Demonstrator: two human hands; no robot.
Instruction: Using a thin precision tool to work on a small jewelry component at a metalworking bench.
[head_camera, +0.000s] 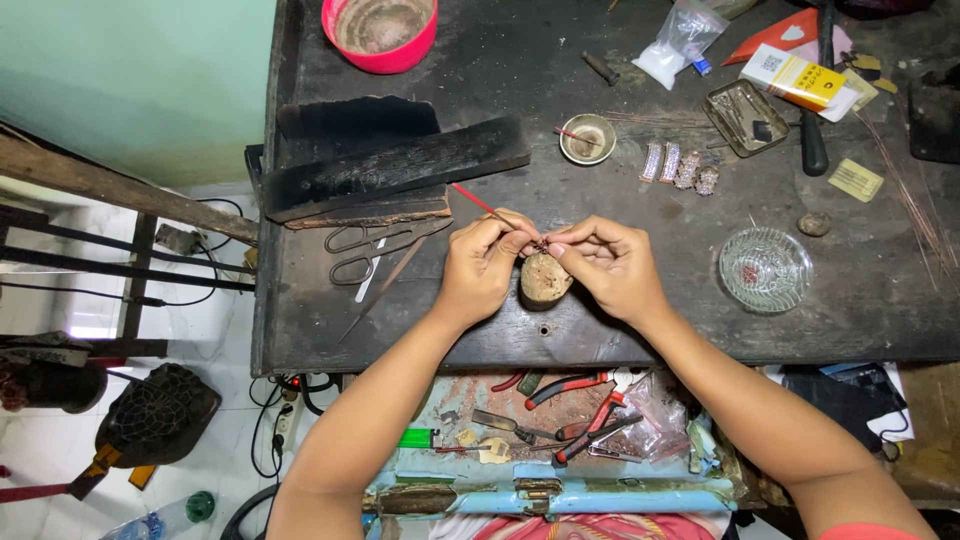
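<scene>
**Reader:** While both hands meet at the centre of the bench, what does each one grip?

**Worker:** My left hand (480, 270) has its fingers closed on a thin red-handled tool (492, 211), whose shaft runs out toward 10 o'clock. My right hand (612, 265) has thumb and forefinger pinched together on a tiny workpiece (541, 243); it is too small to tell what it is. The tool's tip meets that piece just above the rounded wooden block (545, 280), which stands on the dark workbench (600, 330) between my two hands.

**Reader:** What lies around the hands?

**Worker:** At 9 o'clock from the block lie metal scissors (365, 252) and a slim pointed tool (385, 290). At 10 o'clock sits a long charred slab (400, 165). At 12 o'clock stands a small brass bowl (588, 138), with a row of four sparkling pieces (680, 166) just to its 3 o'clock. At 3 o'clock from my right hand is a cut-glass dish (765, 268). At 11 o'clock, near the far edge, is a pink bowl (380, 30). At 6 o'clock, below the bench edge, an open drawer (560, 490) holds red-handled pliers (565, 388) and a green lighter (418, 438).
</scene>
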